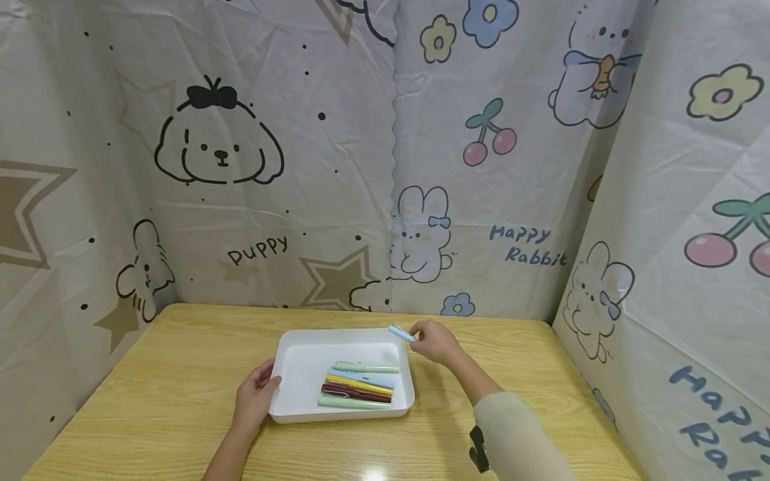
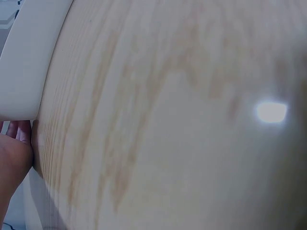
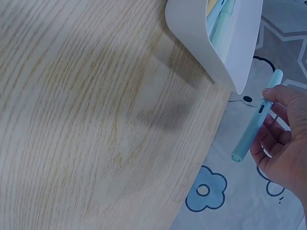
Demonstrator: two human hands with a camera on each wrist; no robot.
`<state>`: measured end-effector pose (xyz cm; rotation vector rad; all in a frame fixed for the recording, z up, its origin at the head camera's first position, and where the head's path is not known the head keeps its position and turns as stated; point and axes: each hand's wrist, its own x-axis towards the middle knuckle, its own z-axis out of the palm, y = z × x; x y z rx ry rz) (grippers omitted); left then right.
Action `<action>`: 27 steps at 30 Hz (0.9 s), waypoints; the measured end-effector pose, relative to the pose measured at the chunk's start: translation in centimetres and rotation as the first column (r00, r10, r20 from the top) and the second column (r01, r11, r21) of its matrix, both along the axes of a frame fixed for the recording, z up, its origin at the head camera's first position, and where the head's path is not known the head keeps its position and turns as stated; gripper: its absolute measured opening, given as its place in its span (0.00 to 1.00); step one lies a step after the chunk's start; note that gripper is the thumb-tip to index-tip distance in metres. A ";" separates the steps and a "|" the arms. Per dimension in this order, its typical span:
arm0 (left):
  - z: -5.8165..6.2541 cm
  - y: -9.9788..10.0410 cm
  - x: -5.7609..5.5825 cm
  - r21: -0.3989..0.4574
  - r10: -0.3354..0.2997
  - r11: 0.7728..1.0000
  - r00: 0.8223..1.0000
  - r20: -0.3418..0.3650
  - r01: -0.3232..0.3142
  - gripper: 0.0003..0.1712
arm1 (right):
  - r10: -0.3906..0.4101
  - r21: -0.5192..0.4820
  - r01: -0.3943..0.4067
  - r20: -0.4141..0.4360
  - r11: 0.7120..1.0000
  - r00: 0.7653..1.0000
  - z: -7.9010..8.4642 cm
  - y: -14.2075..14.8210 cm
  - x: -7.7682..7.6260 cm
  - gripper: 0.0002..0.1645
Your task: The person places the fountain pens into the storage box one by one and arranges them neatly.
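A shallow white tray (image 1: 301,407) stands on the table. Several capped pens lie side by side in it: a green pen (image 1: 355,402) nearest me, then a dark red pen (image 1: 363,393), a yellow pen (image 1: 357,384), a light blue pen (image 1: 375,379) and another green pen (image 1: 367,367). My left hand (image 1: 251,397) holds the tray by its left side, thumb at the rim; the left wrist view shows only part of that hand (image 2: 14,155). Above the tray's far right corner, my right hand (image 1: 438,342) pinches a light blue pen (image 3: 253,125) between thumb and fingers.
The wooden table (image 1: 180,374) extends on both sides of the tray. A printed cloth (image 1: 337,200) hangs behind it and along the left and right sides. Light glares off the tabletop near its front.
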<state>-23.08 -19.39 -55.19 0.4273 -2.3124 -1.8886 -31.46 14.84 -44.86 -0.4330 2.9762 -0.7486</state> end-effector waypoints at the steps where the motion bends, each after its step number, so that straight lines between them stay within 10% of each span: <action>1: 0.0 0.0 0.0 0.001 0.001 1.000 1.000 0.000 -0.001 0.26 | 0.002 0.002 -0.002 0.000 1.000 1.000 0.0 -0.1 0.0 0.12; 27: 0.1 0.1 0.1 0.007 0.001 1.000 1.000 0.007 -0.001 0.27 | 0.060 0.011 -0.060 0.030 0.998 0.998 0.2 -1.6 0.1 0.13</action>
